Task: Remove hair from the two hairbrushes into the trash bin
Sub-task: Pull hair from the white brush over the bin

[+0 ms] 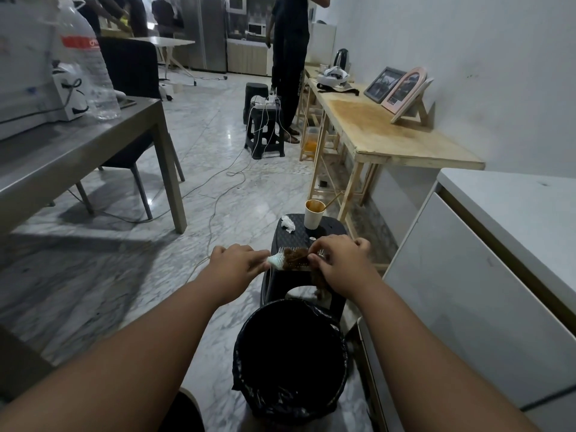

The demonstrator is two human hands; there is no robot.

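My left hand (pixel 237 262) grips the handle end of a pale hairbrush (pixel 278 261), held level above the floor. Brown hair (pixel 296 257) is tangled in its bristles. My right hand (pixel 338 260) pinches that hair, and a tuft (pixel 319 283) hangs down below it. The trash bin (pixel 249 338), lined with a black bag, stands open directly beneath and nearer to me. A second hairbrush is not visible.
A black plastic stool (pixel 330 227) behind the brush carries a paper cup (pixel 312 215) with a stick and a crumpled tissue (pixel 288 223). A white cabinet (pixel 486 263) is at the right, a grey table (pixel 93 151) at the left. Cables (pixel 215 201) cross the marble floor. A person (pixel 290 57) stands far back.
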